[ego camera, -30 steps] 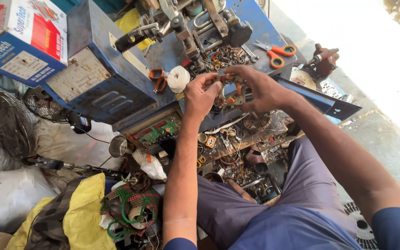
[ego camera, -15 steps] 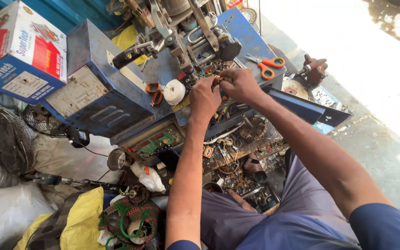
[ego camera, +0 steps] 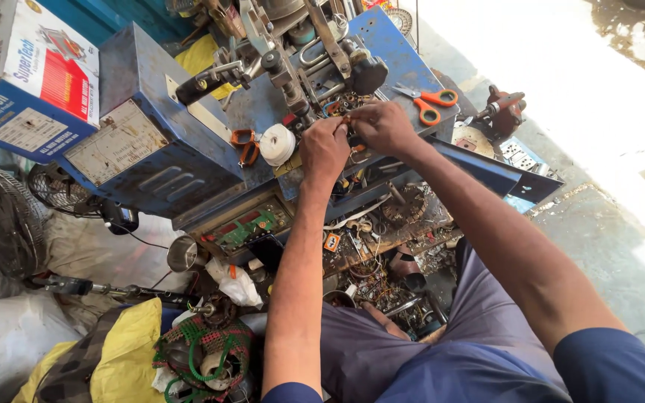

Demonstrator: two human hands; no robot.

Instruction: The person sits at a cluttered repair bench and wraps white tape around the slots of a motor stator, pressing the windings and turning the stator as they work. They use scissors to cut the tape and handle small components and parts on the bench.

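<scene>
A cluttered workshop floor fills the head view, with pale concrete bright in the sun to the right and, in the middle, a battered blue metal winding machine (ego camera: 188,160) that serves as the landmark for everything else.

On the machine's top face, right of its grey mechanism of levers and rods (ego camera: 293,52), the two hands meet. The left hand (ego camera: 325,149) is curled nearly closed, thumb and fingertips pinched together; the right hand (ego camera: 384,127) is curled the same way, just beside it and touching it at the fingertips. Between them sits a small coppery piece of wire or coil (ego camera: 346,118) — it lies right at the pinch of both hands, on the machine's top near the mechanism. How much of it each hand actually grips cannot be told, since the fingers cover most of it.

Just left of the left hand, on the same top face, lie a white roll of tape (ego camera: 278,143) and an orange clip-like tool (ego camera: 244,143). Orange-handled scissors (ego camera: 431,101) rest just beyond the right hand, toward the machine's far right corner.

Below the machine's front edge lies a tangle of wires, coils and small parts (ego camera: 382,246) — too jumbled to separate. A red, white and blue cardboard box (ego camera: 27,75) stands at the machine's left, cut off by the frame, and a dark wire fan guard (ego camera: 1,216) lies below it, also partly cut off.
</scene>
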